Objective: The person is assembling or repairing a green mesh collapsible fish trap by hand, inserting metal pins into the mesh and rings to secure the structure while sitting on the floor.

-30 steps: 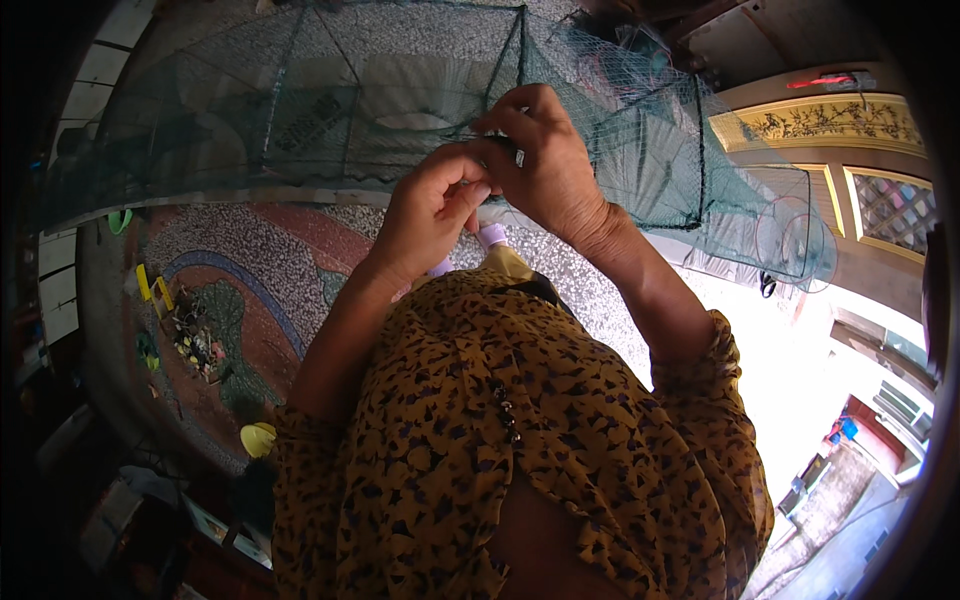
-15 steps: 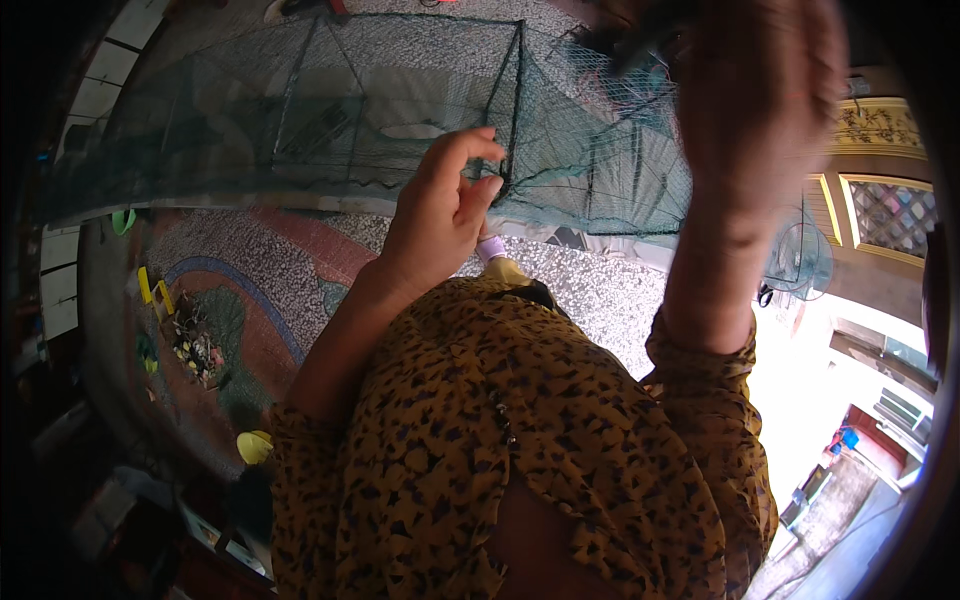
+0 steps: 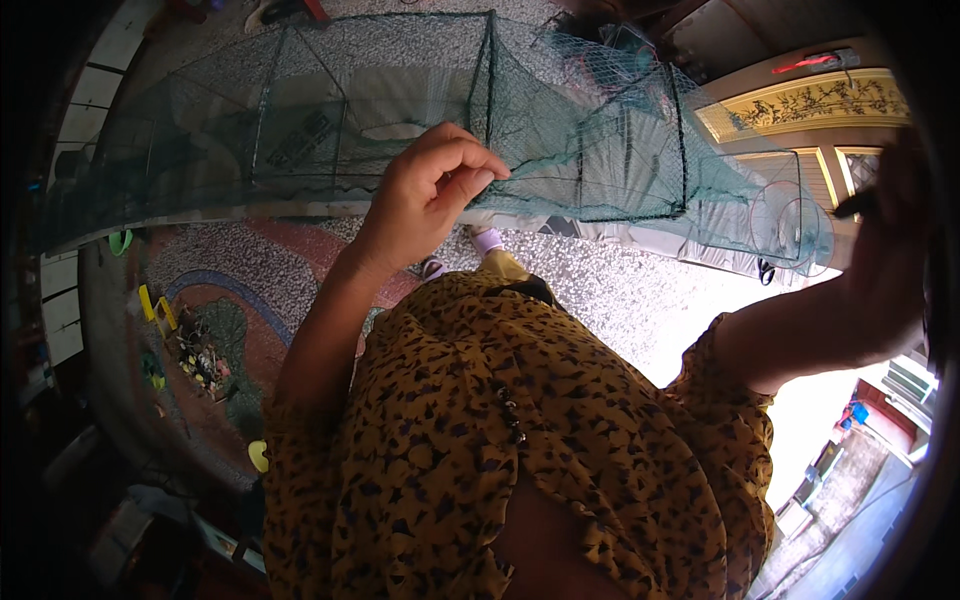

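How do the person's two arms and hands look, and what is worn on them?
Both forearms are bare. The left hand shows no glove, ring or watch, and its nails are short and plain. The right hand lies dark and blurred at the picture's rim, so its details cannot be told. The sleeves end above the elbow, loose, mustard-yellow with dark leopard-like spots, the same as the blouse.

Patterned pebble floor (image 3: 250,270), yellow toy (image 3: 152,308), gilded door panel (image 3: 800,105)

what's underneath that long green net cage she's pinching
Through the green net cage, pinched by the left hand, grey pebbled floor shows. Beyond that, the mesh blurs whatever lies beneath.
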Available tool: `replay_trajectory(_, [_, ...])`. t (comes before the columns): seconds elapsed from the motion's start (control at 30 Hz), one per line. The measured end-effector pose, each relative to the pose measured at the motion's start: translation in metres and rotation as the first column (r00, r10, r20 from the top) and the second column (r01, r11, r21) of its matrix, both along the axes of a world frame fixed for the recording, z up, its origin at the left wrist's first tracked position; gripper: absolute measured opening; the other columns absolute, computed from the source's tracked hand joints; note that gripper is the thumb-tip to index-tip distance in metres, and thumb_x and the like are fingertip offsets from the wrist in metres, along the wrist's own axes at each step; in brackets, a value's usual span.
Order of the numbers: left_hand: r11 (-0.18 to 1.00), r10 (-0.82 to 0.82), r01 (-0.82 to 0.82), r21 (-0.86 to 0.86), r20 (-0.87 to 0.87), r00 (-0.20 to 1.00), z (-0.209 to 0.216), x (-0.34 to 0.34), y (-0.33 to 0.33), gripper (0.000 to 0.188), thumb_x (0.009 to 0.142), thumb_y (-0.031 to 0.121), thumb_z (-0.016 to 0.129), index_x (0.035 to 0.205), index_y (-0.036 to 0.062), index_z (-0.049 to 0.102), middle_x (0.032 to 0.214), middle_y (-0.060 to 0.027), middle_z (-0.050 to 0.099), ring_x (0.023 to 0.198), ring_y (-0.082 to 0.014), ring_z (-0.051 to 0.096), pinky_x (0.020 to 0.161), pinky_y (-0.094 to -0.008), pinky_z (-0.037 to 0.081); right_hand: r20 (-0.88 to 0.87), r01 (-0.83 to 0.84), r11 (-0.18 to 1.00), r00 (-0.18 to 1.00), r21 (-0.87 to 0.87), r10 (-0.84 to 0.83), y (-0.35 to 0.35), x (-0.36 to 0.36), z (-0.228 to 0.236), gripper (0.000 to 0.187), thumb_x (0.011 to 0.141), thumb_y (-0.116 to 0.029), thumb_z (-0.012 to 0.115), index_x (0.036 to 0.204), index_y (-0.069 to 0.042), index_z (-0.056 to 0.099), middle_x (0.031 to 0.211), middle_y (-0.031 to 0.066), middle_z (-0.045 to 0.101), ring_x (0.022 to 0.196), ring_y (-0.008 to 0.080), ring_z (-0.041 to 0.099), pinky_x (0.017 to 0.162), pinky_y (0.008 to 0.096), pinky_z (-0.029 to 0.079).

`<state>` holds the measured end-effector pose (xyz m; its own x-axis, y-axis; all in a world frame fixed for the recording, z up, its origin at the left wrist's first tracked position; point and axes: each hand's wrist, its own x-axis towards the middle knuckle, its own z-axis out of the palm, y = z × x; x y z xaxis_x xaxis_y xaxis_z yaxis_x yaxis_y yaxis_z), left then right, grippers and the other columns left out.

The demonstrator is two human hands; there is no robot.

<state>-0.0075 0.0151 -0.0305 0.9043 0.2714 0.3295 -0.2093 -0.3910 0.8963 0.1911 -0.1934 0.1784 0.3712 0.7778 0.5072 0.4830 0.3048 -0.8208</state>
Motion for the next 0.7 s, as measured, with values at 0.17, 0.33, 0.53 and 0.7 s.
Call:
replay_trajectory(0.17, [0.988, 0.018, -0.009, 0.153, -0.059, 0.998, 0.005, -0.021, -0.004, 0.008, 0.089, -0.001, 0.056, 0.092, 0.0007, 0.063, 0.095, -0.0056, 0.057, 0.068, -0.0094, 0.052, 0.059, -0.0227, 0.043, 0.282, 0.212, 0.959, 0.947, -0.189, -0.154, 0.045, -0.015, -0.111, 0.011, 0.085, -0.009, 0.066, 0.096, -0.007, 0.067, 0.092, 0.0035, 0.067, 0.078, 0.0157, 0.063, 0.07, 0.0265, 0.051])
replay_trajectory(0.33, [0.989, 0.05, -0.037, 0.141, -0.095, 0.994, 0.01, -0.03, -0.008, 0.008, 0.091, -0.002, 0.053, 0.093, 0.0006, 0.061, 0.102, -0.0066, 0.056, 0.059, -0.0071, 0.048, 0.052, -0.0219, 0.042, 0.634, 0.289, 0.902, 0.773, -0.321, -0.022, 0.059, -0.032, -0.151, 0.007, 0.078, -0.006, 0.068, 0.084, -0.01, 0.07, 0.082, 0.0037, 0.064, 0.08, 0.0196, 0.061, 0.074, 0.0321, 0.051])
replay_trajectory(0.53, [0.985, 0.128, -0.113, 0.128, -0.111, 0.986, 0.001, -0.032, -0.006, 0.009, 0.093, -0.001, 0.051, 0.095, -0.0002, 0.06, 0.112, -0.0098, 0.058, 0.057, -0.0069, 0.05, 0.052, -0.0218, 0.044, 0.688, 0.296, 0.894, 0.726, -0.338, 0.02, 0.068, -0.04, -0.175, 0.006, 0.079, -0.005, 0.069, 0.084, -0.008, 0.07, 0.08, 0.0047, 0.064, 0.079, 0.0201, 0.06, 0.071, 0.0325, 0.05])
replay_trajectory(0.7, [0.984, 0.106, -0.135, -0.117, -0.228, 0.968, -0.011, -0.028, -0.008, 0.011, 0.094, 0.002, 0.049, 0.095, -0.0004, 0.059, 0.12, -0.0137, 0.057, 0.055, -0.0062, 0.053, 0.053, -0.0214, 0.046, 0.45, 0.285, 0.896, 0.886, -0.341, -0.11, 0.072, -0.05, -0.198, 0.009, 0.076, -0.005, 0.068, 0.083, -0.009, 0.067, 0.082, 0.0039, 0.061, 0.081, 0.0224, 0.059, 0.074, 0.0339, 0.049])
